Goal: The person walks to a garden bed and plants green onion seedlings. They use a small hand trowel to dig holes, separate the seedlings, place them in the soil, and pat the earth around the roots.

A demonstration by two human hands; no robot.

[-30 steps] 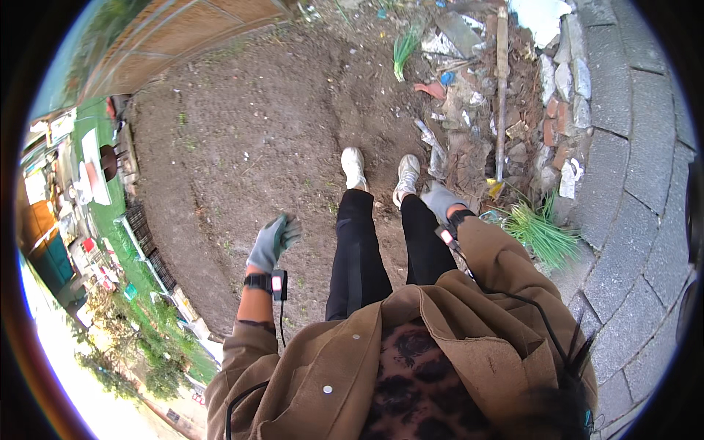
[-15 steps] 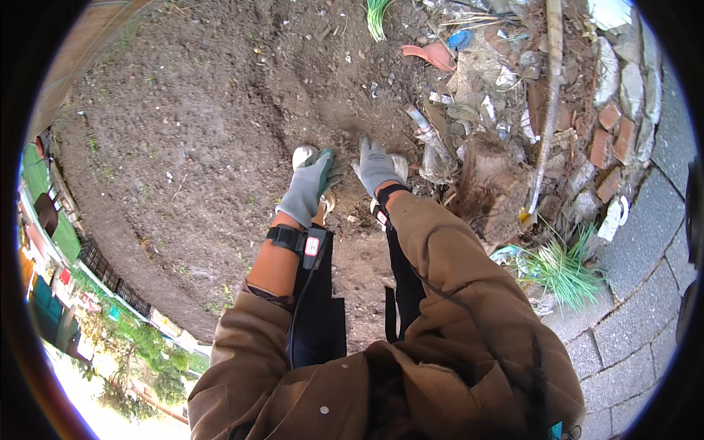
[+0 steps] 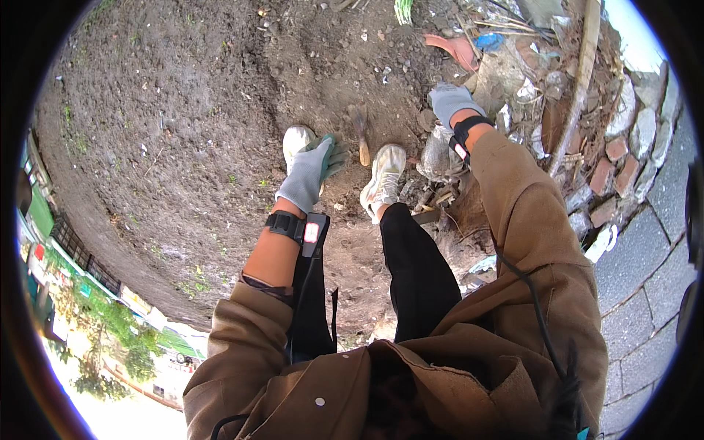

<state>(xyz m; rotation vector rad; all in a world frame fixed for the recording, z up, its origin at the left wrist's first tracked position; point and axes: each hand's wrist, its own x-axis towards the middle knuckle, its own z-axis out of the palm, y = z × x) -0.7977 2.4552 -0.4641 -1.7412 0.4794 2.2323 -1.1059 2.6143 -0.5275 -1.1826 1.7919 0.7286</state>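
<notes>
My left hand, in a grey glove with a green palm, hovers beside my left shoe. Its fingers are stretched out and nothing is in them. On the soil between my shoes lies a small hand tool with a wooden handle and a dull, soil-coloured blade, apart from both hands. My right hand, also gloved in grey, is at the left edge of the rubble, just above a dirty, crumpled pale bag-like lump. Its fingers point away from me and are mostly hidden, so their grip does not show.
Bare soil spreads to the left. At the right lie broken stones, a curved terracotta shard, a blue scrap and a long pole. Paving borders the rubble. A green plant bunch shows at the far edge.
My right hand has moved right, from the soil by my right shoe to the rubble's edge. The wooden-handled tool now shows between my shoes. My left hand has stayed nearly in place.
</notes>
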